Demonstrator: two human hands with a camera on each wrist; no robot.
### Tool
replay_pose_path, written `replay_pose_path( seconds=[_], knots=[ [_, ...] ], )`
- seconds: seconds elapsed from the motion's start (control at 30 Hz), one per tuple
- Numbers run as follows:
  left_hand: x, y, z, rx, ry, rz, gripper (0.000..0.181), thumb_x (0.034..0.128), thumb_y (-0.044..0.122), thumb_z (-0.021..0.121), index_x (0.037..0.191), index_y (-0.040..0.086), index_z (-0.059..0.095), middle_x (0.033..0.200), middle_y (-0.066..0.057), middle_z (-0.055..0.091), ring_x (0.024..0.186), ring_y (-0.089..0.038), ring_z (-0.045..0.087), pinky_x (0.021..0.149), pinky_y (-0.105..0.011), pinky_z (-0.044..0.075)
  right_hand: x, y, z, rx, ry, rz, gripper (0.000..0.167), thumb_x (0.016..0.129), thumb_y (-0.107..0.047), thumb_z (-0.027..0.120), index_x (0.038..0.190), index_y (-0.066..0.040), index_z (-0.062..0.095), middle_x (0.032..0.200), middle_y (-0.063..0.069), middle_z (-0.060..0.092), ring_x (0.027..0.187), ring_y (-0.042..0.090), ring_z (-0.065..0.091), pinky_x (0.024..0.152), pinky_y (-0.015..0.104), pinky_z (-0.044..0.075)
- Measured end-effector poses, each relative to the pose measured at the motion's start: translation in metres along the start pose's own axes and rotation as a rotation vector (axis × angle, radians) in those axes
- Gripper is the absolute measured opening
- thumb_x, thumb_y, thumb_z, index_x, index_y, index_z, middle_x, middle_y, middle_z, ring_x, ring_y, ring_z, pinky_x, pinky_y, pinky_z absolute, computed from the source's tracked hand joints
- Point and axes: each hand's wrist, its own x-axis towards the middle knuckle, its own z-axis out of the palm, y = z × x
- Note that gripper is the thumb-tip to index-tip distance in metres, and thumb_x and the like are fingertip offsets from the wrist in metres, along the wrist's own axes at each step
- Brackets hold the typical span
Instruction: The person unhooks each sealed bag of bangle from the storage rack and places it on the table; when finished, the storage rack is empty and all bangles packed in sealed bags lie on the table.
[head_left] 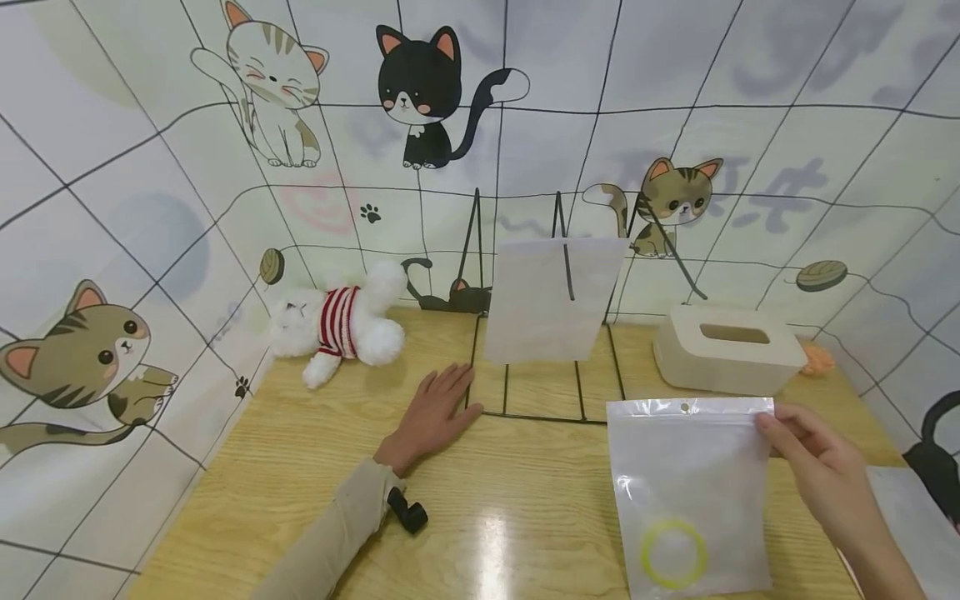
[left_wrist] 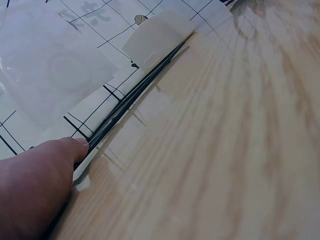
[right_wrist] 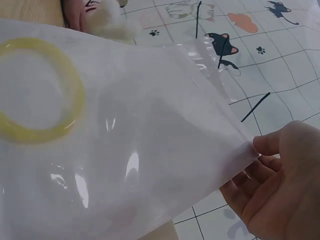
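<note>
A translucent zip bag (head_left: 697, 483) with a yellow ring (head_left: 673, 554) inside hangs from my right hand (head_left: 832, 475), which pinches its top right corner. In the right wrist view, thumb and fingers (right_wrist: 267, 145) hold the bag (right_wrist: 140, 125) by that corner. My left hand (head_left: 431, 417) lies flat, fingers spread, on the table at the left corner of a black wire rack (head_left: 540, 417). The left wrist view shows a digit (left_wrist: 75, 147) touching the rack's black wire (left_wrist: 125, 106). Another pale bag (head_left: 555, 300) hangs on a middle prong of the rack.
A white plush toy (head_left: 341, 325) in a red-striped top lies at the back left. Right of the rack stands a beige tissue box (head_left: 727, 350), with an orange item (head_left: 817, 358) beside it. At the right edge are another pale bag (head_left: 918, 525) and a black object (head_left: 937, 450).
</note>
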Motion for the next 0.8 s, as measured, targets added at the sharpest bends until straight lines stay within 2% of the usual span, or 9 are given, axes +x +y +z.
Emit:
replay_pose_path(
  seconds=[0.13,0.37,0.53,0.8],
  knots=[
    [0.000,0.000,-0.001,0.015,-0.017,-0.003,0.071,0.1036,0.057,0.036,0.159,0.014,0.027,0.166,-0.004,0.025,0.155,-0.023,0.018,0.125,-0.050,0.010,0.006,0.011,0.001,-0.053,-0.027,-0.020,0.013,0.102,-0.012,0.056,0.107,-0.015,0.067,0.090,-0.029,0.061,0.080,-0.008,0.057,0.067,0.007,0.046],
    [0.000,0.000,-0.001,0.020,-0.009,-0.001,0.070,0.1037,0.056,0.037,0.159,0.014,0.028,0.165,-0.004,0.026,0.155,-0.024,0.020,0.125,-0.051,0.012,0.013,0.033,0.000,-0.151,-0.136,-0.074,0.019,0.102,-0.011,0.056,0.111,0.004,0.065,0.084,-0.023,0.063,0.071,-0.001,0.058,0.060,0.016,0.049],
    [0.000,0.001,-0.002,0.017,0.007,0.006,0.070,0.1036,0.055,0.038,0.158,0.012,0.030,0.165,-0.005,0.027,0.154,-0.025,0.021,0.125,-0.052,0.012,0.016,0.043,-0.003,-0.243,-0.179,-0.088,0.024,0.104,-0.016,0.054,0.115,0.003,0.064,0.086,-0.026,0.062,0.071,-0.004,0.059,0.058,0.021,0.053],
    [0.000,0.001,-0.003,0.011,-0.021,-0.006,0.071,0.1035,0.057,0.037,0.159,0.014,0.028,0.166,-0.004,0.025,0.155,-0.024,0.019,0.125,-0.051,0.011,0.023,0.064,-0.011,-0.301,-0.238,-0.059,0.025,0.104,-0.017,0.054,0.114,0.005,0.063,0.085,-0.009,0.062,0.070,-0.005,0.058,0.057,0.022,0.053]
  ],
)
